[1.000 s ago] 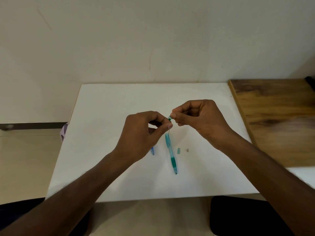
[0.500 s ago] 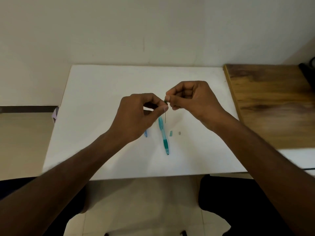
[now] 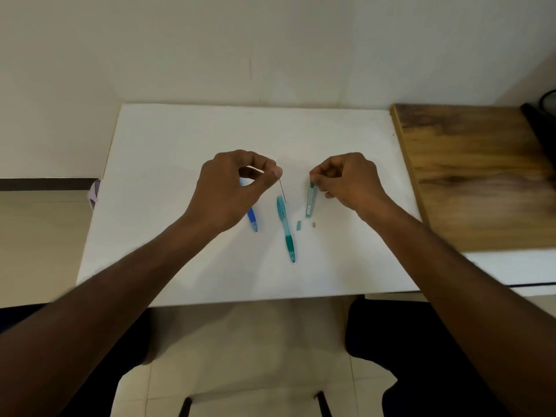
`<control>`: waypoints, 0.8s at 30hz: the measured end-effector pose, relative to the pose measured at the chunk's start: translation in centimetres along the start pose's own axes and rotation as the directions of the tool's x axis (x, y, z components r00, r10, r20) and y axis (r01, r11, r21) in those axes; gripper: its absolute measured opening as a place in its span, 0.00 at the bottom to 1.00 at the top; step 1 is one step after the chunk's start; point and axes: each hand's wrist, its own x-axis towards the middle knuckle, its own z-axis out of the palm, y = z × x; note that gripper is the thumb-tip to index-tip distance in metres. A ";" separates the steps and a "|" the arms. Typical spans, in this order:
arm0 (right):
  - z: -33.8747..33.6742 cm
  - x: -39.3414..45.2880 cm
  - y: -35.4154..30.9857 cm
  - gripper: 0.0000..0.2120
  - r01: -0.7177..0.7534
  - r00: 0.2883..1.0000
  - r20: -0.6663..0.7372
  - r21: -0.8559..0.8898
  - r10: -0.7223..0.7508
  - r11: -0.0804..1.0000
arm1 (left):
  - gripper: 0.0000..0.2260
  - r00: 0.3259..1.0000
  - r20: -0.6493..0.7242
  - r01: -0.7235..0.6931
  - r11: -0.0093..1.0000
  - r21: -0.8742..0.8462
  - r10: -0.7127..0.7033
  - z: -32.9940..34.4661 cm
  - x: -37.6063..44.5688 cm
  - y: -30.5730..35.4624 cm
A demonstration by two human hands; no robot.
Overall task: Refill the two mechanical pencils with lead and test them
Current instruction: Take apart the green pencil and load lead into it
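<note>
Pinched between our left hand's (image 3: pixel 231 188) thumb and forefinger was a single thin lead (image 3: pixel 282 191), held by its top end and hanging below the fingertips, its long axis nearly vertical in the head view with the free end leaning slightly right, toward the teal pencil (image 3: pixel 285 227). Our right hand (image 3: pixel 346 179) gripped the top of the lead tube (image 3: pixel 310 201), fingers curled round it, the tube hanging lengthwise with its lower end close to the white tabletop (image 3: pixel 180 145).

Half a second earlier both hands had met at one spot, the lead just emerging between them. Now they stood well apart, with the lead free of the tube. We judged that the drawing-out step was done and that feeding the lead into a pencil came next.

Beneath the hands, the teal pencil lay flat, its long axis running away from us, the grip end and tip nearer to us and the open end pointing toward the hanging lead. Just right of it lay a small teal cap (image 3: pixel 298 225) and a tiny grey piece (image 3: pixel 314 224), probably its eraser. The blue pencil (image 3: pixel 252 219) lay to the left, partly hidden under our left hand, roughly parallel, tip toward us. A wooden surface (image 3: pixel 469 176) bordered the white top on the right.
</note>
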 end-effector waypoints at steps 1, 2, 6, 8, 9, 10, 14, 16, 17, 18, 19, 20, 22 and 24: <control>0.0 0.1 -0.1 0.02 0.015 1.000 -0.015 -0.012 -0.015 1.000 | 0.11 1.000 -0.002 0.020 1.000 0.003 -0.020 0.0 0.0 0.0; -0.1 0.1 -0.2 0.03 0.038 0.999 -0.037 -0.042 -0.040 0.998 | 0.12 0.999 -0.004 0.038 0.999 0.001 -0.038 0.0 0.0 0.0; 0.3 -1.0 -1.6 0.07 0.177 0.980 -0.043 -0.236 -0.192 0.956 | 0.11 0.996 -0.023 0.088 0.995 -0.051 -0.089 -0.5 0.1 -0.1; 1.4 -2.1 -2.2 0.08 0.218 0.976 0.048 -0.271 -0.213 0.938 | 0.11 0.994 -0.042 0.102 0.993 -0.065 -0.105 -0.7 0.3 -0.2; 2.1 -2.6 -2.5 0.10 0.228 0.973 0.091 -0.286 -0.210 0.931 | 0.10 0.993 -0.049 0.105 0.992 -0.064 -0.108 -0.8 0.4 -0.3; 2.9 -3.0 -2.6 0.12 0.229 0.972 0.124 -0.309 -0.199 0.923 | 0.09 0.993 -0.054 0.106 0.992 -0.065 -0.109 -0.8 0.5 -0.3; 5.2 -3.6 -2.9 0.20 0.174 0.978 0.178 -0.410 -0.108 0.895 | 0.05 0.993 -0.052 0.097 0.991 -0.090 -0.102 -1.1 0.6 -0.3; 5.6 -3.5 -3.0 0.19 0.152 0.981 0.169 -0.391 -0.091 0.908 | 0.06 0.994 -0.048 0.096 0.990 -0.099 -0.101 -1.2 0.5 -0.2; 5.6 -3.5 -3.1 0.19 0.144 0.982 0.169 -0.372 -0.085 0.917 | 0.06 0.994 -0.044 0.097 0.990 -0.106 -0.102 -1.2 0.5 -0.2; 5.5 -3.5 -3.3 0.18 0.134 0.982 0.176 -0.352 -0.075 0.926 | 0.06 0.993 -0.042 0.103 0.988 -0.117 -0.109 -1.3 0.5 -0.1; 5.3 -3.6 -3.5 0.16 0.121 0.981 0.185 -0.329 -0.062 0.937 | 0.07 0.992 -0.039 0.112 0.985 -0.133 -0.118 -1.4 0.5 -0.1; 5.1 -3.8 -3.8 0.15 0.109 0.980 0.194 -0.297 -0.052 0.949 | 0.08 0.991 -0.040 0.121 0.981 -0.152 -0.129 -1.4 0.5 -0.1; 4.6 -4.1 -4.3 0.12 0.114 0.978 0.196 -0.204 -0.074 0.972 | 0.10 0.988 -0.052 0.132 0.972 -0.192 -0.144 -1.5 0.6 -0.1; 4.1 -4.6 -4.6 0.09 0.140 0.976 0.178 -0.069 -0.126 0.988 | 0.11 0.986 -0.068 0.133 0.965 -0.228 -0.153 -1.7 0.7 0.0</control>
